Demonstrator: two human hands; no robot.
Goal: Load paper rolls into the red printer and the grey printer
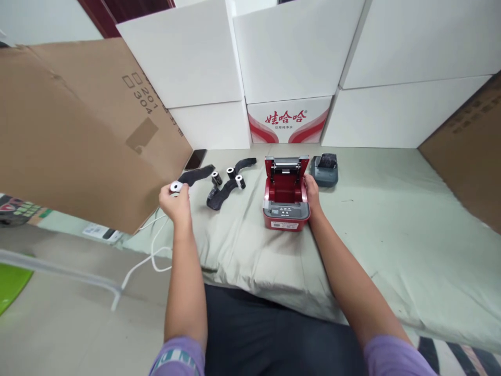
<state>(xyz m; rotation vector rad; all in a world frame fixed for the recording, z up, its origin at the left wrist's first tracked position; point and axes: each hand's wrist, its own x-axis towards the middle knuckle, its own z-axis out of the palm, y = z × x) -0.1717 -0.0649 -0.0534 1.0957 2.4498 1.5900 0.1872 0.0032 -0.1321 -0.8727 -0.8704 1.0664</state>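
My left hand (177, 206) is closed around a white paper roll (176, 186), whose round end with a dark core faces up. A black strip (199, 174) lies just behind that hand. At the centre a red label printer (286, 222) stands with its lid (287, 162) raised, and its red paper bay looks vacant. My right hand (312, 192) grips the printer's right side, with its fingers partly hidden behind the body. Between my hands lie small rolls (240, 181) and a curled black strip (222, 197) on the light green cloth (238, 245).
Behind the printer's right side sits a small dark device (324, 171). A phone (195, 159) lies at the back left. White boxes (289, 120) line the back, with cardboard (90, 130) on the left and more cardboard (465, 136) on the right. A white cable (153, 256) hangs over the front edge.
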